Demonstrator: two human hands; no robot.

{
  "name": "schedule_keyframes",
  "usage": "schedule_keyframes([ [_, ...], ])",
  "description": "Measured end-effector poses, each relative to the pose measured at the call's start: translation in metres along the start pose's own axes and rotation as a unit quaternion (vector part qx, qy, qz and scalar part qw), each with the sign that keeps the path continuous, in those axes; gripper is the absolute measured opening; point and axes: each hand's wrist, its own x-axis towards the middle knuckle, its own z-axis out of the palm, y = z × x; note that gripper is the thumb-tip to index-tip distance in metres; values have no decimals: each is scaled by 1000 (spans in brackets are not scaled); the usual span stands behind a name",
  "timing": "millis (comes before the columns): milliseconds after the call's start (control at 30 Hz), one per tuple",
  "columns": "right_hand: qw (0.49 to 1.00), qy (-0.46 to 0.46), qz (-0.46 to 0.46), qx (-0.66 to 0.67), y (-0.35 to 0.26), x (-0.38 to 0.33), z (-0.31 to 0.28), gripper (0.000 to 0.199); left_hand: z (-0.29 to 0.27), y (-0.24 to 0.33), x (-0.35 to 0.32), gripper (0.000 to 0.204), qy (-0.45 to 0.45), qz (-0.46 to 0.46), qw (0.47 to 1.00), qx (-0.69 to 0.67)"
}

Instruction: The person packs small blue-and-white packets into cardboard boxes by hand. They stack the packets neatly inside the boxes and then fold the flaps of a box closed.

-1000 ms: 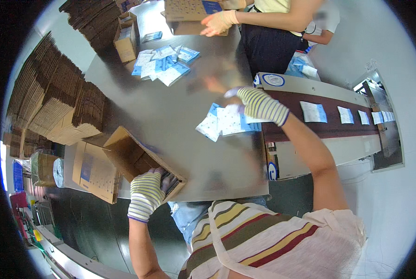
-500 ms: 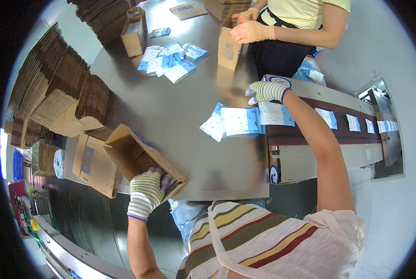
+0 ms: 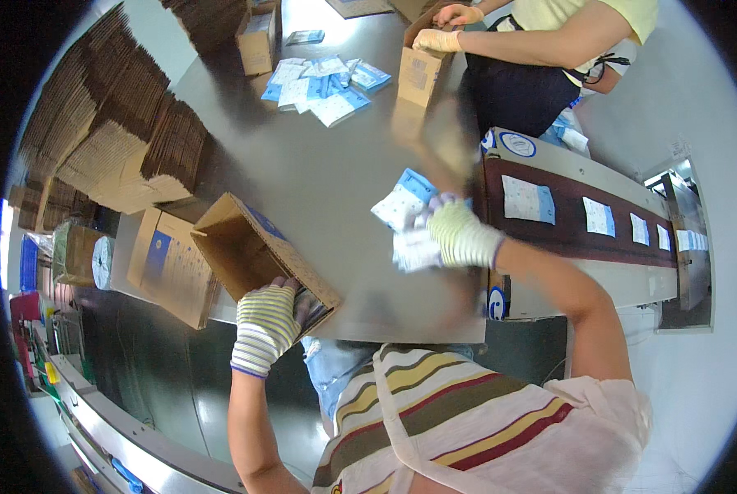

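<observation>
- Left hand (image 3: 268, 325) is inserted, partly curled, into the open carton (image 3: 235, 251); whether anything is gripped cannot be told.
- Right hand (image 3: 460, 233) (blurred) is placed, partly spread, over blue-and-white packets (image 3: 405, 200) on the metal table (image 3: 344, 173); its hold cannot be determined.

From where I watch, the right hand (image 3: 460, 233) has dropped from over the end of the belt (image 3: 566, 237) onto the blurred packets (image 3: 415, 249) on the surface (image 3: 327, 177). The packet that lay across the belt's end half a second ago is off it, and the neat row is now bunched, with one packet askew. Along the belt, the next packet (image 3: 529, 199) has travelled closer to me. A co-worker's box (image 3: 418, 78), held level a second ago, now stands upright, and the co-worker's hands (image 3: 437, 40) are at its top.
</observation>
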Motion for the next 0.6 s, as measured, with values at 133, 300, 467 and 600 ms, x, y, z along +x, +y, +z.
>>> schedule_keyframes([
  [133, 995, 38, -17, 86, -46, -35, 32, 48, 1, 1, 5, 31, -11, 4, 1000, -17],
  [300, 605, 72, 76, 789, -51, -54, 64, 37, 5, 0, 10, 30, -24, 17, 999, -15],
  [467, 643, 173, -23, 746, -79, -37, 94, 40, 2, -2, 7, 30, -33, 16, 999, -25],
  [600, 496, 105, -96, 857, -77, 14, 21, 48, 4, -5, 8, 34, -19, 33, 999, -4],
])
